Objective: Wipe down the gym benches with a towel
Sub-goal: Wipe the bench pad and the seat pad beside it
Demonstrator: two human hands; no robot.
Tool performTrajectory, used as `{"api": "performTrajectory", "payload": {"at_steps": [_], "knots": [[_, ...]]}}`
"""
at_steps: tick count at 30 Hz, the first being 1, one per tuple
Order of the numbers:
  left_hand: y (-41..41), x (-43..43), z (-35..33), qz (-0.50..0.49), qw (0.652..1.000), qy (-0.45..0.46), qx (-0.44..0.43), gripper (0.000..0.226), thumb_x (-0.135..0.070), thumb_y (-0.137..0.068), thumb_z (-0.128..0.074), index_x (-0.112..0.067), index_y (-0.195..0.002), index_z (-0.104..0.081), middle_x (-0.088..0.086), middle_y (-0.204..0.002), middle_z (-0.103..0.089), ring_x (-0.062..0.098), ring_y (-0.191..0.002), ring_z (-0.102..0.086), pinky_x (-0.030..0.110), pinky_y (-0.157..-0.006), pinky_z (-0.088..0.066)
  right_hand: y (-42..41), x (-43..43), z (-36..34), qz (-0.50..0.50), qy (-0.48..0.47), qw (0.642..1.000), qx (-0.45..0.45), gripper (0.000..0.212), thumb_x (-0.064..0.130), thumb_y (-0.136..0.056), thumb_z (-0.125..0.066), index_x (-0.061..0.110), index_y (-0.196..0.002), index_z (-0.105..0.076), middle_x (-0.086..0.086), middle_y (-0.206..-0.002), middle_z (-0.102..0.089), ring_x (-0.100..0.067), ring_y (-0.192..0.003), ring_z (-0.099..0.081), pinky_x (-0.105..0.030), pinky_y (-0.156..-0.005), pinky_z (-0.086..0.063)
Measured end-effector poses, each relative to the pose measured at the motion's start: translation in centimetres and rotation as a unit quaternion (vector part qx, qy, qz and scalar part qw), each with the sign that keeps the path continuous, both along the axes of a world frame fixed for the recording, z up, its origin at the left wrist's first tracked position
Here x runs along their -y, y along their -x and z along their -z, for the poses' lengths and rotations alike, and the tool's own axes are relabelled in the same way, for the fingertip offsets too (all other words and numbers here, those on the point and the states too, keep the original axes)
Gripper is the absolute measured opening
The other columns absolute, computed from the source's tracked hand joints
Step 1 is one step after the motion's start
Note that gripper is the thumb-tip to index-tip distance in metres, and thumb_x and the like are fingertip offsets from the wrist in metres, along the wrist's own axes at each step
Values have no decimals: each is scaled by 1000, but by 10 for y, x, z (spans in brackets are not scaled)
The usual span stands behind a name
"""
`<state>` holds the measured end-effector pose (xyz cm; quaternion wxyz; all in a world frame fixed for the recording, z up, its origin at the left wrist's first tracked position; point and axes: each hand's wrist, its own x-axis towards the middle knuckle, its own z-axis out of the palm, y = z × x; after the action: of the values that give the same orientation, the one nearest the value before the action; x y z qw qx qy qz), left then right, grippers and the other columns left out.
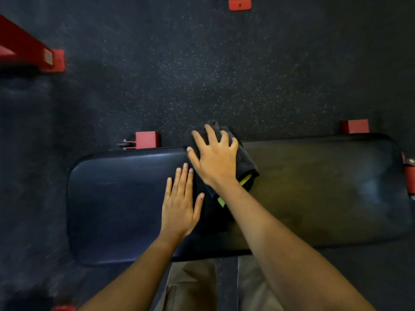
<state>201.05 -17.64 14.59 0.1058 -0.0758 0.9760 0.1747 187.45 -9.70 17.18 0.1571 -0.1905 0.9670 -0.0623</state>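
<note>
At the far edge of the padded table, near its middle, the dark towel lies bunched under the right hand, fingers spread and pressing, while the left hand rests flat and open on the table just beside it.
</note>
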Motion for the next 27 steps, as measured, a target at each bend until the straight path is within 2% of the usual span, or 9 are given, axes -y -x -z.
{"api": "performTrajectory", "payload": {"at_steps": [4,8,11,13,16,18,20,23,27], "knots": [[0,-2,-1,-4,1000,3,1,62,-39,-96,-32,-4,-146,-22,10,-155,-16,20,-144,-10,37,-117,-3,0,-55,8,-33,28,998,-36,52,51,-85,-43,30,-130,-59,-6,-143,-50,-37,-114,-53,-47,-88,-43],[0,1,-1,-1,1000,0,2,62,-40,-97,-31,-4,-146,-21,11,-155,-17,19,-144,-9,36,-117,-2,24,-120,7,139,-18,988,-63,56,55,-85,-40,30,-133,-55,-10,-152,-36,-42,-120,-44,-53,-94,-37],[0,0,0,-5,1000,2,2,62,-40,-97,-30,-6,-147,-19,10,-155,-17,20,-144,-9,36,-117,-3,30,-105,6,236,-61,968,-57,61,57,-88,-31,29,-138,-50,-16,-156,-24,-45,-127,-35,-57,-101,-30],[0,-1,0,-6,1000,0,3,62,-40,-97,-30,-7,-147,-18,10,-155,-16,20,-144,-9,37,-117,-4,21,-67,8,224,-70,971,-43,57,54,-88,-33,29,-136,-52,-15,-155,-27,-45,-126,-37,-56,-101,-31],[-1,0,1,-2,1000,3,3,62,-39,-96,-30,-4,-147,-21,11,-155,-17,20,-145,-9,39,-117,-6,-9,-10,7,111,-11,993,-47,56,52,-85,-33,29,-130,-58,-15,-149,-41,-45,-119,-46,-55,-94,-38],[-1,0,0,2,1000,2,5,62,-39,-97,-30,-3,-146,-23,12,-155,-18,21,-145,-10,40,-117,-7,-21,-4,5,13,15,999,-38,57,53,-85,-36,30,-134,-55,-14,-149,-41,-43,-118,-48,-53,-92,-41],[0,-1,0,0,1000,3,0,62,-39,-96,-31,-3,-146,-24,12,-155,-19,22,-144,-11,40,-117,-8,-14,-29,7,-34,40,998,-41,58,54,-83,-42,32,-136,-53,-12,-150,-40,-41,-118,-50,-50,-91,-42],[0,-1,-2,-5,1000,4,-4,62,-39,-96,-31,-4,-146,-23,11,-154,-17,20,-144,-9,38,-117,-5,3,-93,8,24,22,997,-65,59,53,-82,-46,34,-138,-50,-9,-152,-36,-40,-121,-46,-51,-91,-41],[1,-1,-1,-6,1000,4,0,62,-40,-96,-31,-5,-146,-22,11,-154,-17,20,-144,-9,37,-117,-3,9,-117,3,168,-23,984,-54,62,55,-85,-35,32,-141,-45,-10,-156,-26,-43,-129,-35,-59,-100,-32]]}}
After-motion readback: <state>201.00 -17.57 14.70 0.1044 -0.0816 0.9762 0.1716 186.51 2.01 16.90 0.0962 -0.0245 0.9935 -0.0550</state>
